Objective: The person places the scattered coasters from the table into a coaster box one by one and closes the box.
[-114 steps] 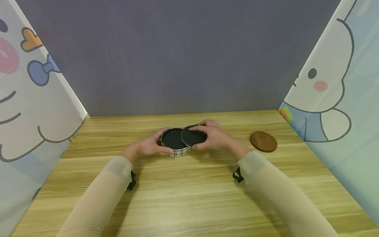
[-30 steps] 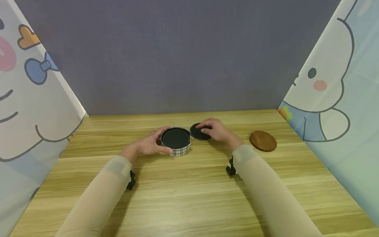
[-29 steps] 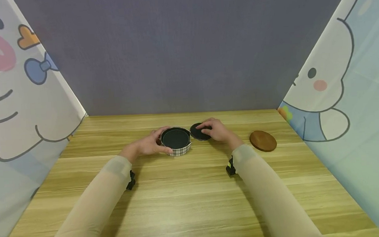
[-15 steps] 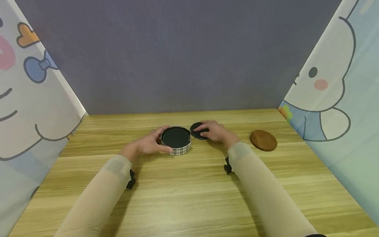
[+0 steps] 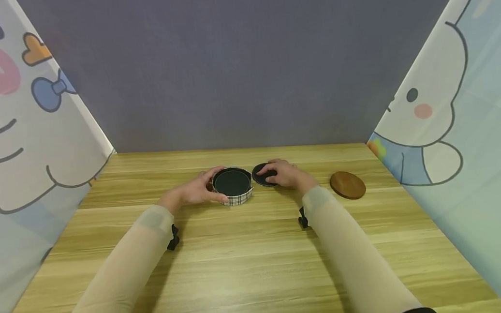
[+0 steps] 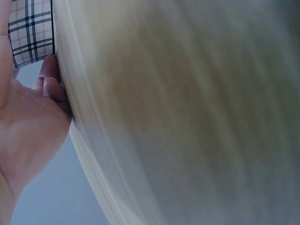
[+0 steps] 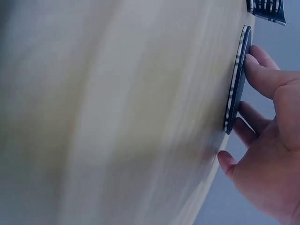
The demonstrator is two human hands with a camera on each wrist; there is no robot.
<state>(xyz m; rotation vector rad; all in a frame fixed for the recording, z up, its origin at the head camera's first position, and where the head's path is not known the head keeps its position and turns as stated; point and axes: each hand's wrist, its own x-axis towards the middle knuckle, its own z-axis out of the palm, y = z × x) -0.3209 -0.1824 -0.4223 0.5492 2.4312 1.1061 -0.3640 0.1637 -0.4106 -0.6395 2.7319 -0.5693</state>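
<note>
My left hand (image 5: 197, 189) grips a round coaster holder (image 5: 237, 201) from its left side, fingers behind and thumb in front. Its plaid wall (image 6: 30, 30) also shows in the left wrist view, and the black inside faces up. To its right, a round black coaster (image 5: 261, 179) lies flat on the table. My right hand (image 5: 286, 174) has its fingertips on the coaster's upper face and covers the right part of it. The right wrist view shows the coaster (image 7: 238, 82) edge-on with a light patterned rim, the fingers resting on its face.
A round brown wooden disc (image 5: 347, 185) lies on the wood-grain table (image 5: 240, 264) farther right. A grey wall (image 5: 236, 70) stands behind the table, with cartoon-printed sheets (image 5: 478, 111) at both sides.
The coaster, earlier pinched in the right hand over the holder's right side, now lies on the table. The right hand has shifted slightly on it; the left hand keeps its place.
</note>
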